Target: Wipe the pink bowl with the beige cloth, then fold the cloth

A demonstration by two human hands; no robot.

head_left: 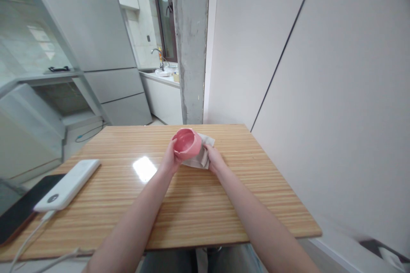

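Note:
A pink bowl-like container (192, 150) is tilted over the far middle of the table, its open mouth turned toward me and to the left. My left hand (171, 158) grips it by the left side, thumb at the rim. A pale grey-white cloth (199, 160) lies against the container's right side and underneath. My right hand (214, 158) is closed on the right part of this cloth. The cloth's far portion is hidden behind the container.
The wood-grain table (205, 204) carries a white power bank (68, 185) with a cable and a dark phone-like slab (28, 204) at left. A white wall (304, 94) borders the right. Beyond stand a fridge (83, 21), a grey pillar (192, 47) and a sink tap (157, 53).

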